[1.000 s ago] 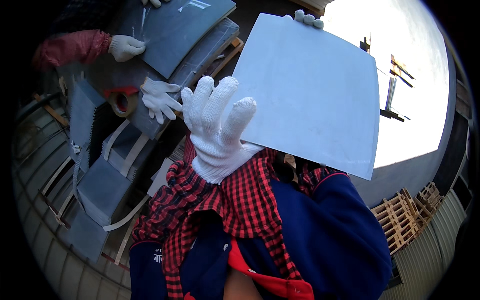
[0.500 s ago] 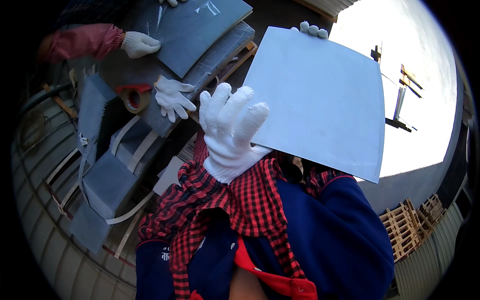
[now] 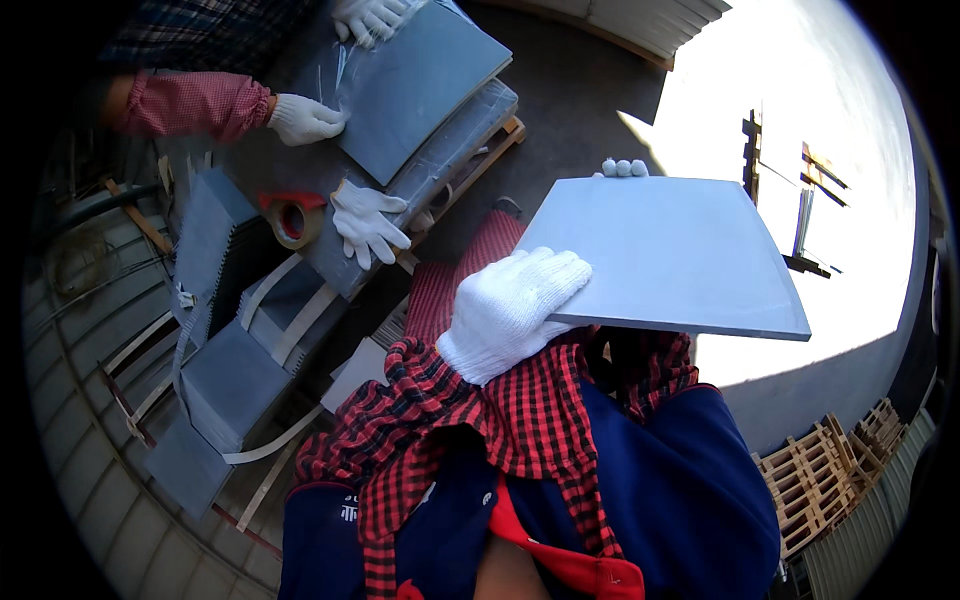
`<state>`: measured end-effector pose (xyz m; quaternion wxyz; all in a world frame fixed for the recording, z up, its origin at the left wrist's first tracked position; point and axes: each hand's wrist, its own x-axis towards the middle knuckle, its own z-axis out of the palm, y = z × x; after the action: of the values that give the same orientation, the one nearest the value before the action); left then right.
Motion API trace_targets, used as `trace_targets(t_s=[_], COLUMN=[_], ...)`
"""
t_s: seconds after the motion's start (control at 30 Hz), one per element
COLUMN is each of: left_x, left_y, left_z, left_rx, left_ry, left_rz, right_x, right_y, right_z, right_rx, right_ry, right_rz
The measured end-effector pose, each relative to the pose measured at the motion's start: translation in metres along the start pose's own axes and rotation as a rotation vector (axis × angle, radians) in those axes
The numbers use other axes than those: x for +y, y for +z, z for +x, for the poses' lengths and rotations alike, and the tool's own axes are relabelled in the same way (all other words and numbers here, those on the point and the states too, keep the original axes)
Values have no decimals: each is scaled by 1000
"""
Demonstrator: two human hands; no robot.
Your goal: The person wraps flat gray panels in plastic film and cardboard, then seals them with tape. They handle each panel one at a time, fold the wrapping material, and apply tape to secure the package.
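A thin, flat light-grey panel (image 3: 680, 255) is tilted in front of me, its near edge low. My left hand (image 3: 515, 310), in a white knitted glove, is closed over its near left corner, fingers together on the top face; the thumb is hidden. From beneath, my right hand (image 3: 625, 168) reaches round the far edge. Only its gloved fingertips show, curled over that edge, and the panel covers the rest. Both of my forearms have red-and-black checked sleeves.
At upper left a co-worker's gloved hands (image 3: 305, 120) touch a stack of grey panels (image 3: 425, 90) on a pallet. Beside it lie a loose white glove (image 3: 368, 222) and a tape roll (image 3: 293, 222). Strapped grey blocks (image 3: 225, 375) stand left; wooden pallets (image 3: 810, 475) lie lower right.
My left hand, raised with fingers spread before, has come down onto the panel's corner and closed. The panel has tipped flatter and sits lower at its far edge, with my right fingertips still over it.
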<state>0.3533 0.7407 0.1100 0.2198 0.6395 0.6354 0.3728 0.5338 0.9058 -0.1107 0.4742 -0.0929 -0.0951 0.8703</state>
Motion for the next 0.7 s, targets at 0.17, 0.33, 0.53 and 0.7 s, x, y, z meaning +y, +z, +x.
trace_targets(t_s=[0.17, 0.33, 0.53, 0.7], left_x=[-13, -60, -28, 6], left_y=[2, 52, 66, 94], left_z=[4, -50, -67, -42], left_rx=[-84, -80, -298, -473], left_ry=[-570, -842, -985, -955], left_rz=[-385, -589, -822, -853], right_x=[-43, -77, -104, -152], right_y=[-5, 66, 84, 69], right_z=[-75, -161, -243, -299], right_rx=[1067, 1095, 1109, 919], right_ry=[-154, -26, 25, 49], right_rz=[-493, -662, -505, -250])
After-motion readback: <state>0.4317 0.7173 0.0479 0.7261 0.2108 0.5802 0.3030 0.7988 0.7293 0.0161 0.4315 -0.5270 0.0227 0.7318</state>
